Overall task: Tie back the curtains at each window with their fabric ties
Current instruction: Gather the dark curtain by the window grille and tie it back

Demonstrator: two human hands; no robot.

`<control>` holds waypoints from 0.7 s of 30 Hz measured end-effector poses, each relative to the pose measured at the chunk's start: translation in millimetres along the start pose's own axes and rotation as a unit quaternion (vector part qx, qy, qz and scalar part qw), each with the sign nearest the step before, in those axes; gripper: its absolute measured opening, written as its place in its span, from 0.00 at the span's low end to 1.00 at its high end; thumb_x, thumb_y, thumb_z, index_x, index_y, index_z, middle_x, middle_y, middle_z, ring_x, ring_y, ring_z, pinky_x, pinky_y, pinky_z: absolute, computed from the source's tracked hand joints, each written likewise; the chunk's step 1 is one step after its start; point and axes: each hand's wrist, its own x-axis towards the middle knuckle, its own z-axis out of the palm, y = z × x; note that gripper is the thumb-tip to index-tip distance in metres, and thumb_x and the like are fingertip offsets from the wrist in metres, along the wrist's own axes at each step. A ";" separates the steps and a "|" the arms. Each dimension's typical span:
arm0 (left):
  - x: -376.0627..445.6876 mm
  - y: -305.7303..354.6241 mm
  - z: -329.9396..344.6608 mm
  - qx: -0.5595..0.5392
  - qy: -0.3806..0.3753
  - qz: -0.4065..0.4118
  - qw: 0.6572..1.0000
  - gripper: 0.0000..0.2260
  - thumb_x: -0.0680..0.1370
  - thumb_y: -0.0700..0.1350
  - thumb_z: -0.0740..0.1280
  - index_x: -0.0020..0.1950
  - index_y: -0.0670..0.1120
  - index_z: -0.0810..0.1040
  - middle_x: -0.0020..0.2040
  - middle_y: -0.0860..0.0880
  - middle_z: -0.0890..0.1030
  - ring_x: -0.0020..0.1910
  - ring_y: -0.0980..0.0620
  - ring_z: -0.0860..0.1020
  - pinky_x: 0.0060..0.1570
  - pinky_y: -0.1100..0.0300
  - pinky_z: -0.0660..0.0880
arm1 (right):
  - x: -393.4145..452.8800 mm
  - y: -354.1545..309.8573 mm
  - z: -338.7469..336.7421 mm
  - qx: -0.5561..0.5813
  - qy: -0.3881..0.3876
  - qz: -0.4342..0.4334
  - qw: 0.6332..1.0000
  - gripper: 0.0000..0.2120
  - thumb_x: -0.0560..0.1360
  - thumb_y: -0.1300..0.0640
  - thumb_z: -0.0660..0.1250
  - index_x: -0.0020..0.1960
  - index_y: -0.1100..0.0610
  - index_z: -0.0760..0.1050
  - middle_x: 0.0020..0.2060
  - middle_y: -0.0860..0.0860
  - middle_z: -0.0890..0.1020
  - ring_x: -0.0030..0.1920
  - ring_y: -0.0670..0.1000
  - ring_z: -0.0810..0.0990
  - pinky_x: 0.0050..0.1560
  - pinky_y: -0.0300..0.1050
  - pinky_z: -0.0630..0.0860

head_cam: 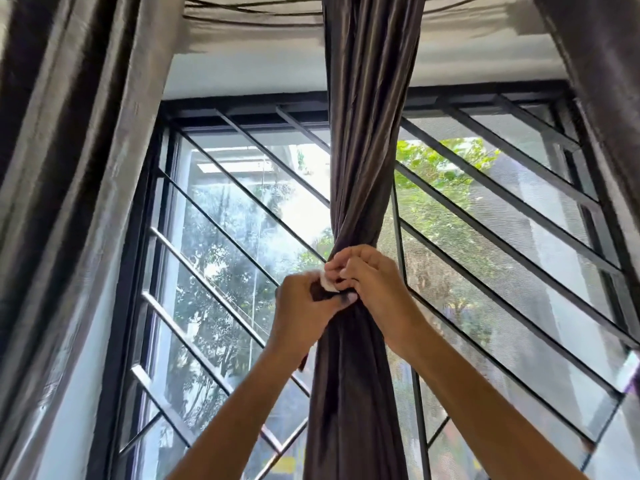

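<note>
A dark brown satin curtain (pixel 367 140) hangs down the middle of the window, gathered into a narrow waist. At that waist my left hand (pixel 304 306) pinches the end of the dark fabric tie (pixel 320 294), which shows a white patch (pixel 328 284) on its inner face. My right hand (pixel 372 282) curls round the gathered curtain from the right, its fingertips on the same white patch. Most of the tie is hidden behind the hands and the fabric.
Black diagonal window bars (pixel 221 216) cross the glass behind the curtain, with a mesh screen (pixel 502 244) on the right half. Another curtain panel (pixel 69 140) hangs at the far left and one (pixel 609 98) at the far right. A fabric valance (pixel 252 26) runs across the top.
</note>
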 end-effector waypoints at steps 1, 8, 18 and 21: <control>0.7 1.1 -1.8 -0.024 -0.010 -0.019 0.999 0.10 0.68 0.39 0.76 0.46 0.39 0.79 0.35 0.38 0.82 0.35 0.52 0.75 0.39 0.56 0.72 | -0.9 1.8 -1.9 0.003 -0.004 -0.010 1.000 0.17 0.69 0.70 0.57 0.36 0.53 0.78 0.34 0.49 0.82 0.35 0.44 0.80 0.37 0.36 0.74; 3.7 3.3 -7.0 -0.057 -0.033 -0.052 0.997 0.09 0.72 0.38 0.73 0.42 0.34 0.77 0.33 0.37 0.78 0.36 0.48 0.71 0.39 0.56 0.65 | -9.8 16.8 -9.4 0.045 -0.002 -0.058 0.997 0.16 0.68 0.71 0.58 0.36 0.52 0.75 0.37 0.52 0.79 0.40 0.51 0.77 0.44 0.41 0.74; 1.7 5.9 -5.2 -0.068 -0.041 -0.066 0.995 0.06 0.72 0.35 0.70 0.35 0.41 0.79 0.31 0.42 0.77 0.33 0.48 0.75 0.36 0.61 0.71 | -58.4 32.7 -10.7 -0.338 0.044 -0.320 0.884 0.21 0.59 0.74 0.65 0.50 0.60 0.79 0.54 0.52 0.76 0.58 0.45 0.75 0.58 0.30 0.67; 1.5 4.2 -5.2 -0.077 -0.031 -0.060 0.995 0.05 0.72 0.36 0.72 0.36 0.40 0.81 0.35 0.36 0.81 0.35 0.46 0.77 0.38 0.59 0.74 | -63.1 37.3 -16.0 -0.363 0.019 -0.323 0.873 0.21 0.60 0.68 0.70 0.52 0.56 0.79 0.58 0.50 0.73 0.60 0.43 0.73 0.58 0.32 0.70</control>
